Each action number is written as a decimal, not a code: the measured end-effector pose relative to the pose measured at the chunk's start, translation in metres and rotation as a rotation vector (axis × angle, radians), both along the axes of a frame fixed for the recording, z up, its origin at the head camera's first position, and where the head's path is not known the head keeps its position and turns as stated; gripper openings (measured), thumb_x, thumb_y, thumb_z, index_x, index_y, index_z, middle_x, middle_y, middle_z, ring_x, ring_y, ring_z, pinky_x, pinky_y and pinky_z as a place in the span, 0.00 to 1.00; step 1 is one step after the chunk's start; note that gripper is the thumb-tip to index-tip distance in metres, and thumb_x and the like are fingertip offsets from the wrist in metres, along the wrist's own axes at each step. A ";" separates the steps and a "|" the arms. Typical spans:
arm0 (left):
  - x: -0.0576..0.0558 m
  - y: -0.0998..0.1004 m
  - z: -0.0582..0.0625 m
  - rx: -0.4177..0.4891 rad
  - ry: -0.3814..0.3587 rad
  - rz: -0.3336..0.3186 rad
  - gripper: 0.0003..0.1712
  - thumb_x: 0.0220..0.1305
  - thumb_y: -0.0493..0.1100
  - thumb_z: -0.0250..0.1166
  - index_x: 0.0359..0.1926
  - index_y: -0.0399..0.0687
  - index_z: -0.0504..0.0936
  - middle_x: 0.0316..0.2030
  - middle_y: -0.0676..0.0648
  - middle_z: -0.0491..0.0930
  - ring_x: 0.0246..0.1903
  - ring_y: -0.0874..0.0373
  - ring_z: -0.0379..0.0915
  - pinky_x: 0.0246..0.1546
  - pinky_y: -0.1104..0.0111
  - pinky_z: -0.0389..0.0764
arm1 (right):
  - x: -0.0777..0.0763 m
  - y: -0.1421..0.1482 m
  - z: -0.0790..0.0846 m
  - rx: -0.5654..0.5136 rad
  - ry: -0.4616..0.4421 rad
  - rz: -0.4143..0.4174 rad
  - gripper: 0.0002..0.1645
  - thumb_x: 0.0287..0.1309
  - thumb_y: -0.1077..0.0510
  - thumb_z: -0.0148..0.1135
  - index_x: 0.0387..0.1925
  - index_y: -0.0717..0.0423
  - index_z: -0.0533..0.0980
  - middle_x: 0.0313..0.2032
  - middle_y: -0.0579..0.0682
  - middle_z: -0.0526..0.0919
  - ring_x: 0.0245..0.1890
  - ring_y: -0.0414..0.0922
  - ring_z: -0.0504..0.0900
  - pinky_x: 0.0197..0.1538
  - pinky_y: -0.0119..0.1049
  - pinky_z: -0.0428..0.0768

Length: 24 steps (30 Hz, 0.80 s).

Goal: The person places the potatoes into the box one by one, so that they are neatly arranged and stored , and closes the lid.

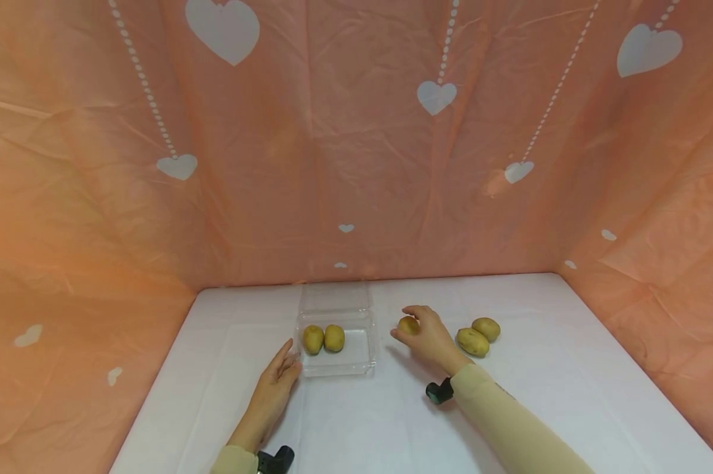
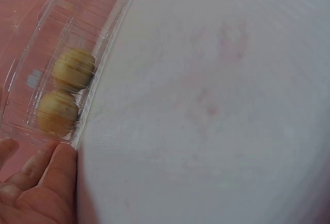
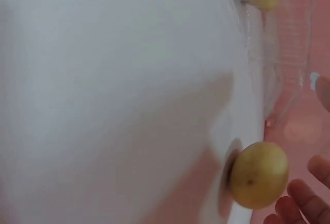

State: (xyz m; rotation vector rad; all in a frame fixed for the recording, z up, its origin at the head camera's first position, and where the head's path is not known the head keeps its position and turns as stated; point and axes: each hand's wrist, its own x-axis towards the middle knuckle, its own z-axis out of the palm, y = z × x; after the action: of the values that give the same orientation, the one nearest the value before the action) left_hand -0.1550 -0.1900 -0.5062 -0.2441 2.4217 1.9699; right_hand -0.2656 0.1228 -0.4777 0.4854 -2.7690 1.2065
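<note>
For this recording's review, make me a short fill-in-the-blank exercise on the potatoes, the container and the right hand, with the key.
1. The clear container has its lid ____.
2. Inside it lie exactly ____ potatoes.
3. Outside it, a pair of potatoes lies to the ____ of the right hand.
4. Counting the single potato at that hand, the head view shows ____ potatoes altogether.

Missing words: open; two; right; five.

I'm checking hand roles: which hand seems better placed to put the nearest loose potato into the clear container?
Likely the right hand: it is at that potato, right of the clear container. The left hand is at the container's left side.
</note>
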 end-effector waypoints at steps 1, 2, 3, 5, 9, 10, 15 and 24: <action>0.000 0.000 0.000 -0.002 0.001 -0.001 0.34 0.73 0.46 0.55 0.75 0.54 0.53 0.66 0.36 0.65 0.66 0.43 0.59 0.65 0.49 0.61 | 0.000 0.001 0.000 -0.007 -0.012 -0.003 0.38 0.52 0.41 0.71 0.57 0.61 0.74 0.53 0.58 0.76 0.55 0.55 0.73 0.59 0.51 0.71; 0.000 0.000 0.000 -0.003 0.001 -0.001 0.34 0.73 0.46 0.55 0.75 0.54 0.54 0.66 0.36 0.65 0.66 0.43 0.59 0.65 0.49 0.61 | -0.001 0.002 -0.001 -0.014 -0.027 -0.006 0.38 0.52 0.41 0.71 0.57 0.61 0.74 0.54 0.59 0.76 0.56 0.56 0.72 0.60 0.51 0.71; 0.000 0.000 0.000 0.000 0.002 -0.001 0.34 0.73 0.46 0.55 0.75 0.54 0.54 0.66 0.36 0.65 0.66 0.43 0.59 0.65 0.50 0.61 | -0.001 0.003 -0.002 -0.027 -0.048 -0.008 0.39 0.51 0.41 0.71 0.58 0.61 0.73 0.55 0.60 0.75 0.57 0.56 0.72 0.60 0.52 0.71; 0.000 0.000 0.000 -0.003 0.002 -0.002 0.34 0.73 0.46 0.55 0.75 0.55 0.53 0.66 0.36 0.65 0.66 0.43 0.59 0.65 0.50 0.61 | -0.004 0.005 -0.005 -0.043 -0.085 -0.016 0.41 0.51 0.40 0.71 0.59 0.60 0.72 0.56 0.61 0.74 0.58 0.56 0.72 0.60 0.52 0.71; 0.001 0.000 0.000 -0.004 0.000 -0.001 0.35 0.72 0.47 0.55 0.75 0.56 0.54 0.66 0.36 0.64 0.66 0.43 0.59 0.65 0.50 0.61 | -0.007 0.009 -0.011 -0.059 -0.145 -0.026 0.45 0.50 0.36 0.71 0.61 0.59 0.71 0.57 0.61 0.73 0.58 0.55 0.72 0.59 0.51 0.72; 0.001 0.000 0.000 -0.008 0.000 0.000 0.35 0.72 0.47 0.55 0.75 0.56 0.54 0.66 0.36 0.65 0.66 0.43 0.59 0.65 0.50 0.61 | -0.008 0.009 -0.012 -0.057 -0.153 -0.028 0.45 0.49 0.36 0.71 0.61 0.58 0.71 0.57 0.60 0.74 0.57 0.54 0.72 0.59 0.50 0.72; 0.002 0.000 0.001 -0.004 0.002 0.003 0.35 0.72 0.47 0.55 0.75 0.55 0.54 0.66 0.36 0.65 0.66 0.43 0.59 0.65 0.50 0.61 | -0.008 0.009 -0.014 -0.054 -0.174 -0.028 0.45 0.49 0.36 0.71 0.63 0.55 0.70 0.57 0.58 0.74 0.52 0.50 0.74 0.57 0.47 0.74; 0.002 0.001 0.002 0.003 0.002 0.004 0.35 0.72 0.46 0.55 0.75 0.55 0.54 0.67 0.36 0.64 0.67 0.43 0.58 0.65 0.50 0.61 | -0.008 0.007 -0.018 -0.049 -0.186 -0.015 0.44 0.51 0.38 0.71 0.65 0.53 0.69 0.58 0.56 0.73 0.48 0.48 0.75 0.54 0.46 0.74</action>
State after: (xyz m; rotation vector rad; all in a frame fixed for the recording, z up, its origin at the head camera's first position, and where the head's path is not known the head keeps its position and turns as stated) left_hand -0.1533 -0.1894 -0.5045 -0.2476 2.4210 1.9770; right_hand -0.2739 0.1297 -0.4954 0.3655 -2.8799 1.3789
